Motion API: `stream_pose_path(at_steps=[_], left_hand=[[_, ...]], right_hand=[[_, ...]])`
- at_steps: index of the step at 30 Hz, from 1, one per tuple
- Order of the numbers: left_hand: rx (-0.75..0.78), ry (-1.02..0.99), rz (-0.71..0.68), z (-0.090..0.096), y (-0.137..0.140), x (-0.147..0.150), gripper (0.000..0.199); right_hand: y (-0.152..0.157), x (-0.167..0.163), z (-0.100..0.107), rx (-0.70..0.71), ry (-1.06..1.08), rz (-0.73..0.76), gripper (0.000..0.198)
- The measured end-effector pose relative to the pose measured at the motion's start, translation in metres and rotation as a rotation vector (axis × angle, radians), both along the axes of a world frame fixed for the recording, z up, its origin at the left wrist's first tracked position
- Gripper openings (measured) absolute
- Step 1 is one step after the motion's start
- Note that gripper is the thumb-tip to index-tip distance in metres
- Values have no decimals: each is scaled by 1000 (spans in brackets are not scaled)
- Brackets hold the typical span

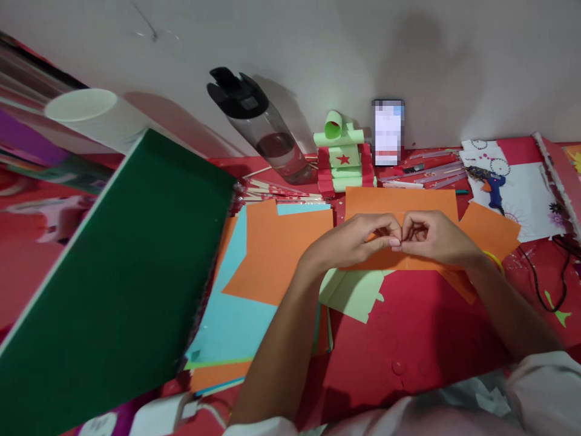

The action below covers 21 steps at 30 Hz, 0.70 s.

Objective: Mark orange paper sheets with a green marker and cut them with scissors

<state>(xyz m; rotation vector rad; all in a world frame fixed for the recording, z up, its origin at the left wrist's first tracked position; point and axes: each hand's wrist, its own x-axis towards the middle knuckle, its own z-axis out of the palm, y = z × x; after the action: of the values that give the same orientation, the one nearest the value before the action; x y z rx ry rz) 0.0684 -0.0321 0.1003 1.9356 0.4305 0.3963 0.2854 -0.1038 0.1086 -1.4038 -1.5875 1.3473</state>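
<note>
The flat orange rectangular paper sheet (399,198) lies on the red tabletop (399,330) — its straight far edge exposed, its middle partly covered by the hands, its near edge adjoining the pale green paper piece (351,297). The left hand (358,239) and right hand (433,239) are positioned above the sheet, wrists apart, fingers curled, thumbs and index fingers meeting at the tips — whether a small item is pinched there cannot be determined.
</note>
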Motion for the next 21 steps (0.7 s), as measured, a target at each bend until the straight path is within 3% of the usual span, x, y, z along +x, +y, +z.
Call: stream_pose_path(at_steps=[12, 17, 21], left_hand=[[264, 166, -2, 6, -7, 2, 18], [453, 263, -9, 5, -11, 2, 10], [512, 253, -82, 5, -10, -1, 23]], right_hand=[[0, 0, -3, 49, -81, -17, 26], [0, -1, -4, 93, -119, -51, 25], [-1, -1, -4, 84, -116, -42, 32]])
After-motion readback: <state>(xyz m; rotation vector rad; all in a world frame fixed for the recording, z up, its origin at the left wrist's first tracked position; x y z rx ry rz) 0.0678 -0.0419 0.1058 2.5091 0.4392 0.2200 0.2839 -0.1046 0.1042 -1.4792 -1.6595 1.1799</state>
